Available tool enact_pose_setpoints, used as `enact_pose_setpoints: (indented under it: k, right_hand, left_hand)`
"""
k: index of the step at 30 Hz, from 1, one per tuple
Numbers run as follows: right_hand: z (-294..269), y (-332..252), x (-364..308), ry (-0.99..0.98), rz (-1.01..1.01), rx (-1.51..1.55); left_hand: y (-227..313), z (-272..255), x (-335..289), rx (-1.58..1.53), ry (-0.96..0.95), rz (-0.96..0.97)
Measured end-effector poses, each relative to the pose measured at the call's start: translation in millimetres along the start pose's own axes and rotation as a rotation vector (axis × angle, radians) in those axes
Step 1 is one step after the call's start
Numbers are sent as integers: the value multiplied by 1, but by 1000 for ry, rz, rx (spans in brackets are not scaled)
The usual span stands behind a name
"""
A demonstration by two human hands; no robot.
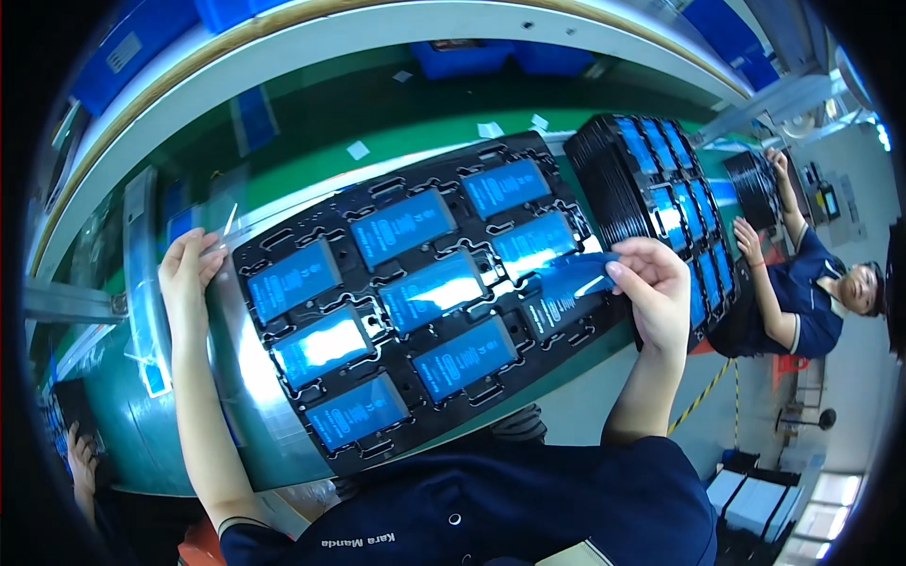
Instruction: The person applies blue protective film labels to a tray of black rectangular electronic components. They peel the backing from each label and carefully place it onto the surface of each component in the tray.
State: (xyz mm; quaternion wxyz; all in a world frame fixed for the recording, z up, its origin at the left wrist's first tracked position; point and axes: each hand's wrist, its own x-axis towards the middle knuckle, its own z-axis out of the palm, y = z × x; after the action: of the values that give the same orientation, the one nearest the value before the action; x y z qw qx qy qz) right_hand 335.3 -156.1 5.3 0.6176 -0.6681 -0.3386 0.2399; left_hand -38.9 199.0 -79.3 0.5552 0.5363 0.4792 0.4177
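Film (580,275) pinched over black tray (453,404), near right corner

Right hand (653,291): thumb and forefinger pinching the blue film by its edge. Film lifted above a dark-faced flat rectangular cell (562,314), seated at the tray's near right corner. Left hand (192,269): fingers curled, tips close together, beside the tray's far left corner; cannot tell whether they grip the clear plastic (232,224) there. Remaining eight cells (403,229) blue-faced, three-by-three layout overall, glare on several. Just past right edge: tall stack of black trays (604,189), blue-faced cells on top. Past far edge: white paper scraps (358,150) on green surface (321,132). Farther right: co-worker (802,297), hands near another black stack (752,193).
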Motion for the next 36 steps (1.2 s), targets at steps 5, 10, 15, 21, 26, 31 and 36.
enact_pose_setpoints:
  k: [5,10,15,21,26,31,36]
  right_hand:
    - [2,1,-1,-74,78,0]
    - [-6,0,-3,-172,122,-20]
    - [-4,-7,3,-232,209,-4]
    - [-2,-15,7,-240,293,-11]
    - [-2,-14,7,-228,310,8]
    - [-3,-13,7,-247,288,-26]
    - [-3,-13,7,-246,289,-12]
  left_hand:
    - [-4,2,-1,54,17,42]
    - [-8,-4,2,29,2,39]
    - [-14,-11,8,51,2,36]
    - [-17,-12,12,33,-24,26]
    - [-18,-13,12,39,-25,29]
    - [-20,-16,14,43,-34,33]
    - [-22,-19,17,46,-38,24]
